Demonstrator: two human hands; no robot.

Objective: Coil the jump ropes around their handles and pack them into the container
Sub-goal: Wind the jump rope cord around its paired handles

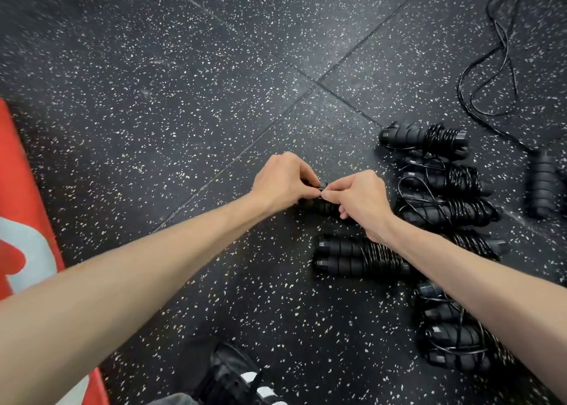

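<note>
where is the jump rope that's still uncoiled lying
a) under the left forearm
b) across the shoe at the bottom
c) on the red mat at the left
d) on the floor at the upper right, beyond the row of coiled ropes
d: the uncoiled jump rope sprawls in loose loops on the speckled floor at the upper right, beyond the coiled ropes.
</note>
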